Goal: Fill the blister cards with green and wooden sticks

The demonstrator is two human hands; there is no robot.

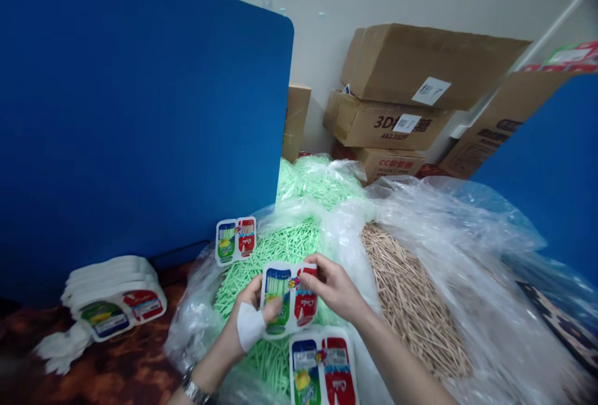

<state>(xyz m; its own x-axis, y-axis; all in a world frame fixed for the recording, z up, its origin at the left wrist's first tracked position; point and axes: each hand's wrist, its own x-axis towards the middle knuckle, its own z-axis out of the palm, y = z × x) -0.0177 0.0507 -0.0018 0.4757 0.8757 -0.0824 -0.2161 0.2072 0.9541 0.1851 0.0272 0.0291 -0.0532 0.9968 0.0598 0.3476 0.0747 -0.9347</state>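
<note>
We see a clear plastic bag (467,255) holding green sticks (284,246) and brown wooden sticks (406,299). Our left hand (252,321) and right hand (334,290) both pinch a two-pocket pack (289,302), green-and-red labelled, above the green sticks. More packs (116,308) are stacked on the brown table (131,361); cardboard boxes (411,81) stand behind

Mottled brown table (126,361) carries stacked white packs (114,296) and clear bags (448,255) of sticks.

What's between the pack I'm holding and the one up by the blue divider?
Head view: only loose green sticks lie between the held pack and the farther pack.
</note>
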